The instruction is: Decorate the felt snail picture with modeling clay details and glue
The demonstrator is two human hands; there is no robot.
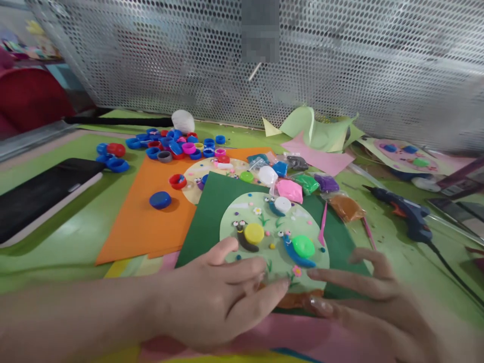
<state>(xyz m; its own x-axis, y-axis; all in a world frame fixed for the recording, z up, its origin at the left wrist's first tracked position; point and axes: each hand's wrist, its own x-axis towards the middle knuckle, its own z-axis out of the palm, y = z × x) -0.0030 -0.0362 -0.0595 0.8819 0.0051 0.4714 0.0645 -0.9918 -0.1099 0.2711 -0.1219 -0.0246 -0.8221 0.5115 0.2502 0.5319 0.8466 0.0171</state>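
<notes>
A pale green paper disc point(242, 206) lies on a dark green sheet point(209, 201). It carries clay snails with bottle-cap shells: yellow point(254, 233), green point(303, 246) and white point(283, 204). Small clay flowers and dots are scattered among them. My left hand point(230, 297) rests across the disc's lower left, fingers outstretched and partly covering a strip of brown clay point(297, 299) along the bottom edge. From the right, my right hand point(370, 297) reaches in with spread fingers, its fingertips by the strip's right end and a pink flower point(297, 271). Neither hand visibly holds anything.
Bags of coloured clay, one pink point(289, 190), lie behind the disc. A glue gun point(408, 212) with its cord is at right. Bottle caps point(174, 143) pile up behind orange sheets point(132, 222); a phone point(49, 191) is at left. Perforated metal point(189, 60) borders the back.
</notes>
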